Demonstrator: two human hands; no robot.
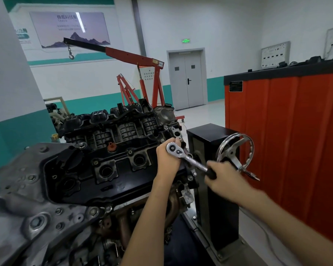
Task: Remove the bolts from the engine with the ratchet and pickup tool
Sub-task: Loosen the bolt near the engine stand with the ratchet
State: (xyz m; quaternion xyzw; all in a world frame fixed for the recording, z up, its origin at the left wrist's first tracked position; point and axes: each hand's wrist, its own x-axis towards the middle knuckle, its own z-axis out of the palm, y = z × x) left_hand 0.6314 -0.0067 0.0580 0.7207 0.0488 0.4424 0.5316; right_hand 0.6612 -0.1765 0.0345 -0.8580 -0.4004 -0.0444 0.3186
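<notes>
The engine (96, 169) sits tilted on a stand, its black valve cover facing me. A chrome ratchet (186, 157) lies over the cover's right end, head up-left, black handle down-right. My left hand (166, 160) wraps its fingers around the ratchet head and holds it down on the engine. My right hand (222, 177), slightly blurred, grips the black handle. The socket and the bolt under the ratchet head are hidden by my left hand. Other bolts (81, 144) show along the cover's edge. No pickup tool is visible.
A black stand column (213, 189) with a chrome handwheel (236, 150) stands just right of the engine. A red cabinet (288, 135) fills the right side. A red engine hoist (142, 73) stands behind, with a grey double door (187, 79) beyond.
</notes>
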